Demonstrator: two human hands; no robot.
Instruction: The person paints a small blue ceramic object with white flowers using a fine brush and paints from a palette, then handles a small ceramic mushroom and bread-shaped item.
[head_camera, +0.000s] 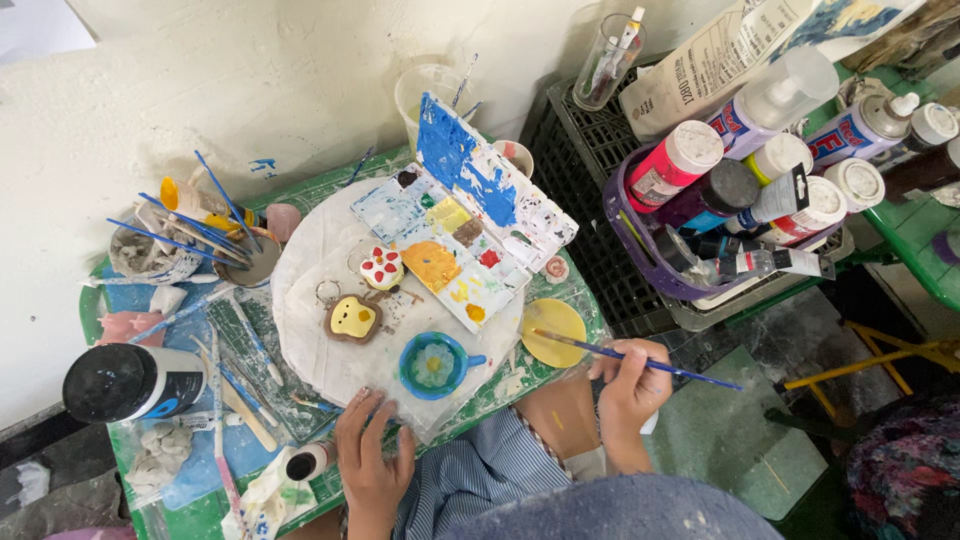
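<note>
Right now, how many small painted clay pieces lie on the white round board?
3: a red-dotted white piece by the paint palette, a yellow toast-shaped piece below it, and a blue cup nearest the left hand.

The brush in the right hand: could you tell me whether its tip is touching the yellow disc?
Touching. In the head view the right hand holds the brush, and its tip lies on the yellow disc with no visible gap.

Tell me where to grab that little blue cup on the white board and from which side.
Take the blue cup by its small handle, which sticks out to the picture's right, toward the right hand holding the brush. Coming from that side probably keeps fingers off the painted inside and clear of the toast-shaped charm on its left. The left hand rests just below it.
</note>
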